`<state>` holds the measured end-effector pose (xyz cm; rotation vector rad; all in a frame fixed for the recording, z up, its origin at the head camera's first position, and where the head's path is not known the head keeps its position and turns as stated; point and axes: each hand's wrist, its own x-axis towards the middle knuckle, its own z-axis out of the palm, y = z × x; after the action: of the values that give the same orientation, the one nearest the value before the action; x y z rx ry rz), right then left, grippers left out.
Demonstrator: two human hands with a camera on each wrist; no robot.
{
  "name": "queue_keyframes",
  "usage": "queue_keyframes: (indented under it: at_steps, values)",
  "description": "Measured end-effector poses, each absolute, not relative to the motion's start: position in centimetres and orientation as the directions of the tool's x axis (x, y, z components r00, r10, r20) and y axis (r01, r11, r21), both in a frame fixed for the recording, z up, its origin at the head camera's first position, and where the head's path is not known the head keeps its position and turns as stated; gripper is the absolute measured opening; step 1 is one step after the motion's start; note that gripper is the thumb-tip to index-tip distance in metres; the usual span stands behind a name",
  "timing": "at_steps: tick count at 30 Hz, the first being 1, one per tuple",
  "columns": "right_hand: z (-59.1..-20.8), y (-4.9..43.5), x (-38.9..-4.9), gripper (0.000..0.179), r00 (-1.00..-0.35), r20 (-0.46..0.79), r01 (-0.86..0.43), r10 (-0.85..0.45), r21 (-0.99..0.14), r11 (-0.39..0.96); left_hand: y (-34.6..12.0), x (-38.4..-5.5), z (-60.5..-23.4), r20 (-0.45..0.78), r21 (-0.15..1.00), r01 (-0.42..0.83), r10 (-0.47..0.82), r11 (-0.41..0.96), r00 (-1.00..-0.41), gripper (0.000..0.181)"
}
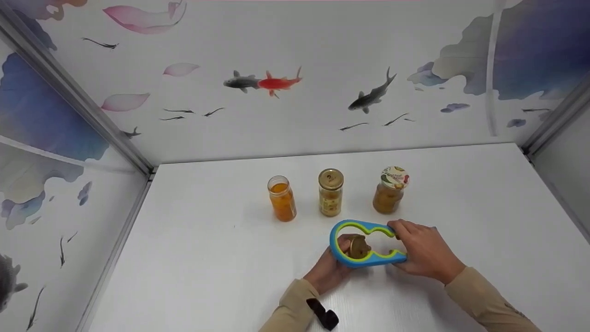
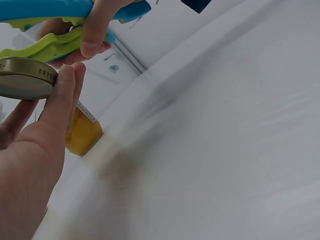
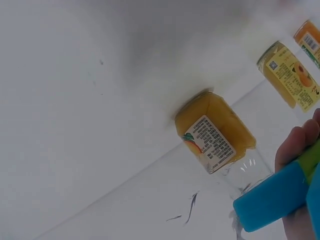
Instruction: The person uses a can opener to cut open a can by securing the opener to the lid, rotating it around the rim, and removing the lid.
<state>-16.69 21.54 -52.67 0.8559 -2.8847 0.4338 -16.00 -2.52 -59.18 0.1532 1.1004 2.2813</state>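
My left hand (image 1: 329, 269) pinches a gold jar lid (image 1: 358, 247) at its rim, its pale underside visible in the left wrist view. In my right hand (image 1: 426, 249) is a blue jar opener (image 1: 366, 264) with a green lining, gripped at its handle ends. The opener's wide loop lies over the left hand, and the lid shows through it. I cannot tell whether lid and opener touch. Beyond the hands stands an open glass jar (image 1: 283, 203) of orange contents. A gold-lidded jar (image 1: 331, 203) is beside it, then a jar with a patterned lid (image 1: 395, 177).
The three jars stand upright in a row on a white table (image 1: 193, 258). A white wall (image 1: 295, 129) painted with fish rises behind the table, with side panels left and right. A black strap piece (image 1: 322, 314) hangs by the left sleeve.
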Motion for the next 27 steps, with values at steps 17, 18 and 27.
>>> queue_keyframes:
  at_steps: [17,18,27]
  values:
    - [-53.3,23.3,-16.6,0.076,-0.854,0.194,-0.518,-0.483,-0.231,0.823,-4.5,-16.3,-58.2,-0.187,0.763,-0.453,0.514,-0.461,-0.837,0.027]
    - [-53.3,23.4,-16.6,0.076,-0.857,0.193,-0.514,-0.478,-0.235,0.825,-4.7,-16.4,-58.2,-0.192,0.776,-0.447,0.508,-0.445,-0.84,0.028]
    - [-53.4,23.9,-16.7,0.075,-0.871,0.185,-0.489,-0.454,-0.254,0.834,-6.0,-17.1,-58.3,-0.197,0.835,-0.392,0.455,-0.386,-0.869,0.033]
